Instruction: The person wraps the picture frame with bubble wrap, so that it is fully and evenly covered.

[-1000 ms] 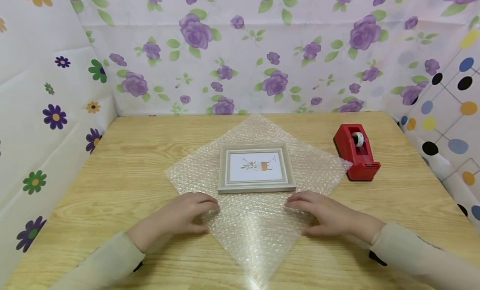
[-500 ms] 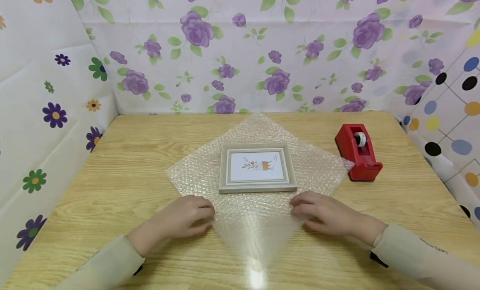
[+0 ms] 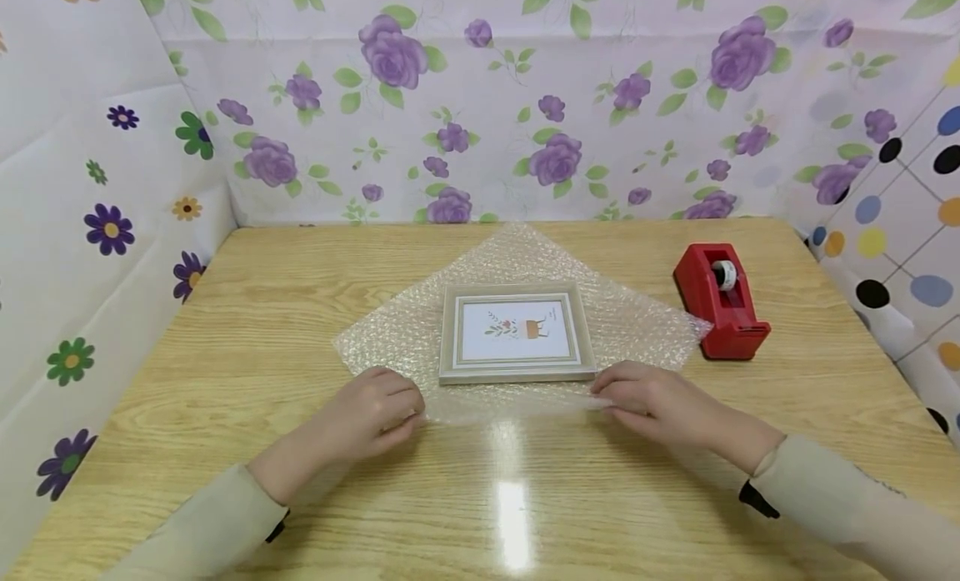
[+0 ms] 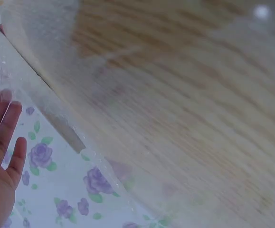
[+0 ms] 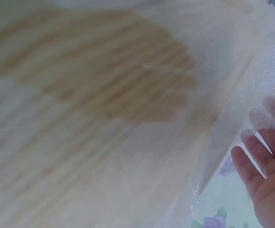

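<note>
A sheet of bubble wrap (image 3: pixel 397 323) lies cornerwise on the table under a pale picture frame (image 3: pixel 513 331), whose print shows a potted plant. Between my hands its near part is raised off the wood and looks like a thin, straight strip just in front of the frame. My left hand (image 3: pixel 375 410) pinches the sheet at the left end of this strip. At the other end, by the frame's near right corner, my right hand (image 3: pixel 663 406) pinches it too. In both wrist views, fingertips of the left hand (image 4: pixel 2 156) and right hand (image 5: pixel 270 166) show partly behind the clear wrap.
A red tape dispenser (image 3: pixel 733 339) with a roll of tape stands to the right; the wrap's right corner touches it. Flower-printed cloth (image 3: pixel 315 106) hangs behind the wooden table (image 3: pixel 247 314), and patterned cloth borders both sides.
The near corner of the bubble wrap, flat on the table before, has come up and away from the table's front. Both hands have moved slightly forward, their fingers closing on the sheet.
</note>
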Demonstrator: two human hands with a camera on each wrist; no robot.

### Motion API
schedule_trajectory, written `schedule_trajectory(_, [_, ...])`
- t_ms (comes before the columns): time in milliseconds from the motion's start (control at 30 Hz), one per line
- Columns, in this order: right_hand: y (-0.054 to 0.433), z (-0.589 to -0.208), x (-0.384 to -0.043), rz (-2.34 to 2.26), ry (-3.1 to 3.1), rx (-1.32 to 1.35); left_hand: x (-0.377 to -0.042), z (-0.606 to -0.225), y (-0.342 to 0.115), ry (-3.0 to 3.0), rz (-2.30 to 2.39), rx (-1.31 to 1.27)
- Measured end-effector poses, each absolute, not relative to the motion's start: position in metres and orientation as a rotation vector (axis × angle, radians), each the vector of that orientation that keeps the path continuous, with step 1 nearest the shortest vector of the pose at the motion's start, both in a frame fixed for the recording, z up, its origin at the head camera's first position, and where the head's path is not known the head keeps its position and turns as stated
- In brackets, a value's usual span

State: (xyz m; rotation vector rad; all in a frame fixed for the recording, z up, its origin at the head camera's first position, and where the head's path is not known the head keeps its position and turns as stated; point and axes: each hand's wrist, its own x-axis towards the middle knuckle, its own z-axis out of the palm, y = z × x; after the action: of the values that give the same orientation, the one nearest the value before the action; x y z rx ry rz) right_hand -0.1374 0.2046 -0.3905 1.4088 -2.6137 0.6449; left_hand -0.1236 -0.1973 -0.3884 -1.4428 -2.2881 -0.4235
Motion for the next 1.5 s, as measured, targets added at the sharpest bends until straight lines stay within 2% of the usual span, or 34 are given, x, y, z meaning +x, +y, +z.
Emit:
schedule_trajectory(233, [0.203, -0.380, -0.147, 0.787, -2.734, 1.238, -0.126, -0.382, -0.195, -2.374, -0.459, -1.242])
schedule_trajectory(500, [0.200, -0.373, -0.163, 0.955, -2.672, 1.200, -0.132, -0.379, -0.189, -2.342, -0.478, -1.046])
schedule_trajectory(1167, [0.186, -0.369, -0.195, 1.071, -2.958, 0.804, -0.152, -0.371, -0.174, -2.677, -0.587, -0.630])
schedule_trajectory(1500, [0.180, -0.382, -0.210, 1.051, -2.914, 0.798, -0.168, -0.376, -0.169, -2.811, -0.602, -0.522])
